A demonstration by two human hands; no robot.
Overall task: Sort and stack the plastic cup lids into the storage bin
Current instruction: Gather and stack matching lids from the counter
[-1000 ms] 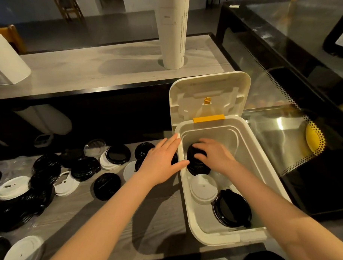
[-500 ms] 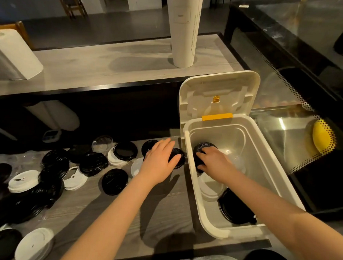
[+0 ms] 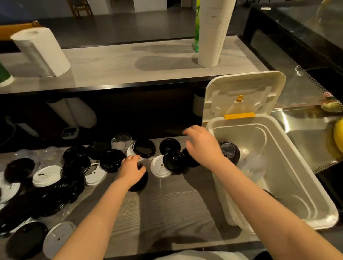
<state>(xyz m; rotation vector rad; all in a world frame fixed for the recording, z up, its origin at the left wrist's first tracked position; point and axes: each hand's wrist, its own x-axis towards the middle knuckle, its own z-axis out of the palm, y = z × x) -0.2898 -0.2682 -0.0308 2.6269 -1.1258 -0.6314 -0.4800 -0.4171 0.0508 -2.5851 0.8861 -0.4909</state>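
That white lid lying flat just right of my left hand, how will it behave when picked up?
The white lid looks like thin moulded plastic, so probably light and slightly flexible. Lying flat on the counter, it would likely slide, not roll. The black lid overlapping its edge may shift.

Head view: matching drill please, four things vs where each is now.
1 paper towel roll
2 black lid stack
3 left hand
4 right hand

A inside the storage bin
B gripping a loose black lid on the counter
C on the upper shelf
D open, held above the counter beside the bin

Pairs: 1-C, 2-A, 3-B, 4-D
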